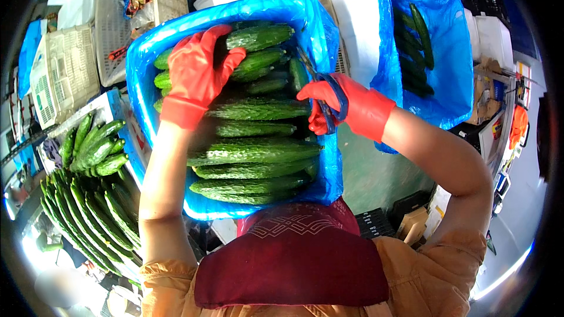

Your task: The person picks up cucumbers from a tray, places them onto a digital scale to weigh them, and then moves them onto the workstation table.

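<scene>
My left hand (198,76), in a red rubber glove, reaches over the far left part of a crate lined with blue plastic (235,7). Its thumb and fingers are spread apart above the cucumbers, and some fingertips are hidden. Beside them a cucumber (260,37) lies along the far wall. My right hand (358,103), gloved alike, grips scissors (337,98) by their dark blue handles, the blades pointing up and left along the crate's right side. Several more dark green cucumbers (255,151) lie crosswise in rows nearer to me.
Right of my crate stands another blue-lined container (449,91) with several cucumbers. Loose cucumbers (88,214) are heaped at the lower left, with a smaller bunch (97,149) above them. Pale plastic crates (64,73) stand at the far left. A white surface (349,20) lies between the blue-lined containers.
</scene>
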